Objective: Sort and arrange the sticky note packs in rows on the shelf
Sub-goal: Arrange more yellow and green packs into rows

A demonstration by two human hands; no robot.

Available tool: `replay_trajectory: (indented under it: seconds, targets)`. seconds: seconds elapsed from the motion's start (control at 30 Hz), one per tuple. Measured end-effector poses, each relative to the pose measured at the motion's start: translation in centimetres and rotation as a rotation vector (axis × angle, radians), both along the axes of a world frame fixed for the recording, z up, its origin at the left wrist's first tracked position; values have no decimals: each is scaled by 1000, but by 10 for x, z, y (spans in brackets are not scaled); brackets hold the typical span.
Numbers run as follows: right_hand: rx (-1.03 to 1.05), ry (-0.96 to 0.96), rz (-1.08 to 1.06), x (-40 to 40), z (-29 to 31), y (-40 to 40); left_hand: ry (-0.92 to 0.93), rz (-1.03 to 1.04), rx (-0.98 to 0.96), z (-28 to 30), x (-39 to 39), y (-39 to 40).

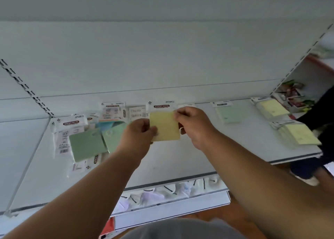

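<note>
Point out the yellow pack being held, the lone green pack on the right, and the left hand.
yellow pack (165, 127): head view, middle of its yellow face.
green pack (228, 113): head view, centre of the green pad.
left hand (138, 137): head view, back of the hand.

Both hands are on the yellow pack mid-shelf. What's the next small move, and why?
Probably carry the yellow pack right and lay it by the yellow stacks. The left hand and right hand pinch it by its edges above the shelf, the green packs lie in a jumble to the left, and yellow ones are grouped at the right end.
</note>
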State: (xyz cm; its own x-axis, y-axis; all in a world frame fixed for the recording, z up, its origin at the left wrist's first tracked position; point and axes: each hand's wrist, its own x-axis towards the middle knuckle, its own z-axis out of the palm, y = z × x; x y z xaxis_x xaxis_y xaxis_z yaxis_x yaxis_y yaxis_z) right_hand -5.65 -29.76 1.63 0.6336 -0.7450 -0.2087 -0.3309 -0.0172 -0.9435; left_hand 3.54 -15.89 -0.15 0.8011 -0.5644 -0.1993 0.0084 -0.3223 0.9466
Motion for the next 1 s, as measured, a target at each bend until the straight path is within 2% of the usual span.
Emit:
replay_trajectory:
  seconds: [0.3,0.5,0.6,0.77,0.87,1.0]
  targets:
    - [-243,209,-168,-146,-22,-118,-271,-230,169,-7,-131,-124]
    - [-491,382,-149,-254,-12,-217,-219,-315,165,-6,-235,-223]
    - [-538,429,-140,-285,-9,-258,-210,-324,164,-4,-265,-265]
    - [-567,432,-100,-286,-4,-309,-169,-197,177,-2,-278,-316]
    - [-500,382,-94,-267,-6,-332,-163,-73,193,-4,-262,-346]
    - [-564,422,-23,-246,-12,-351,-268,-47,321,-6,-243,-375]
